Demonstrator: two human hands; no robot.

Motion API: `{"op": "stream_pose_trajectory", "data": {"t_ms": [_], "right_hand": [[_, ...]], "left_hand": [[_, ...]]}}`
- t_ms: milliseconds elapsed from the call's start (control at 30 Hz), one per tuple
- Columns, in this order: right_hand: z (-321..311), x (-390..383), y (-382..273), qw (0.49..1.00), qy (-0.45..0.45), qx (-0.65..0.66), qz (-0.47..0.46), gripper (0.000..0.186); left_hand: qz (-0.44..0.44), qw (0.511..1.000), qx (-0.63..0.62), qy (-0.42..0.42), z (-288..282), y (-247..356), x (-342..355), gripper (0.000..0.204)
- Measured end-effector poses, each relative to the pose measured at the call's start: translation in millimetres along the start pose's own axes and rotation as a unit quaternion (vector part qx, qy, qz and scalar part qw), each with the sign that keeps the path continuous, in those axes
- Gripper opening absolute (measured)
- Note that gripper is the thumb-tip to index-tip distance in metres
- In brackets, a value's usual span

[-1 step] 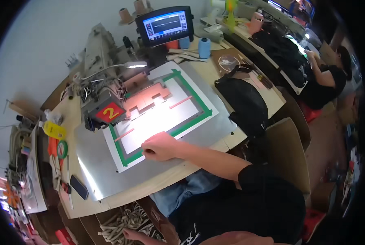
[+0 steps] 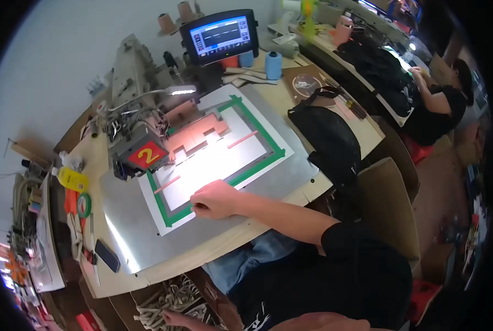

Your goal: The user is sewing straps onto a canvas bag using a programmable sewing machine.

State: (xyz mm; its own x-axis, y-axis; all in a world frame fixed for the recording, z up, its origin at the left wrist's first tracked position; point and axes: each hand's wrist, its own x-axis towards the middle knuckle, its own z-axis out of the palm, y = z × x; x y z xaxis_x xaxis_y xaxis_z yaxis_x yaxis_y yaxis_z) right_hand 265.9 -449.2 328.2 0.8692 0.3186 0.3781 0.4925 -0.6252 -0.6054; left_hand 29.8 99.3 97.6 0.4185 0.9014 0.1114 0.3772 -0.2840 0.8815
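The white board lies flat on a metal sheet on the tabletop, its far-left part just beside the head of the sewing machine. Judging by how things lie, the setting-up looks done: green tape runs along the board's border and two reddish strips cross it, while the pale straps sit heaped below the near edge, with none to be seen on the board; how much is left cannot be told. The right hand is loosely curled at the board's near edge, and whether its grip holds anything cannot be told. The left hand is at the heap, too blurred to show its grip. Bare metal shows near and left of the board, giving room to slide; the machine crowds the far left, a phone lies near left, and a black bag bounds the right.
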Motion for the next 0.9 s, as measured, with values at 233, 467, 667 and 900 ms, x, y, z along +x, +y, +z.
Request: {"op": "stream_pose_trajectory", "data": {"t_ms": [233,467,667,900], "right_hand": [[4.2,-0.8,2.5,1.0,0.001,-0.014,-0.004,0.022],[-5.8,-2.1,4.4,1.0,-0.001,-0.001,0.02,0.022],[9.5,6.3,0.4,1.0,-0.002,0.005,-0.005,0.018],[3.5,4.5,-1.0,0.999,-0.035,0.024,0.001,0.015]], "left_hand": [[0.16,0.983,0.037,-0.08,-28.6,131.4,51.5,0.065],[0.169,0.962,-0.194,-0.091,-0.5,270.6,28.7,0.031],[0.173,0.952,-0.211,-0.14,37.0,216.2,30.5,0.02],[-0.014,0.984,-0.145,-0.101,-15.3,222.0,20.5,0.035]]}}
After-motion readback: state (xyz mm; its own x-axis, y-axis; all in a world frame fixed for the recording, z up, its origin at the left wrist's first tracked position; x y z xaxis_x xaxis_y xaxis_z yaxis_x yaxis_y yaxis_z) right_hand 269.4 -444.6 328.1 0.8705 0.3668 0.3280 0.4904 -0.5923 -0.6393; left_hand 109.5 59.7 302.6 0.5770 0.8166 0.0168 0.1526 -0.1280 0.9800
